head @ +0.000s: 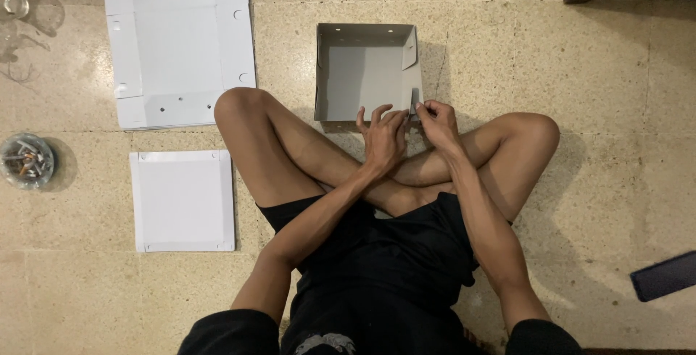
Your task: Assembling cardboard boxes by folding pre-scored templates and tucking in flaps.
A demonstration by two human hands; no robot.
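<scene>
Grey cardboard box (362,72), open side up, near-right corner flap pinched by right hand (437,119), left hand (384,138) open-fingered beside.

Black short-sleeved top, sleeve ends visible at bottom corners. Black shorts, hems ending at upper thigh, slightly creased fabric. Pale grey printed graphic on top's front, cut off at bottom edge. Bare forearms, bare legs from thigh down. Both hands (409,127) bare, no gloves, rings or watch. Feet hidden under crossed legs.
</scene>
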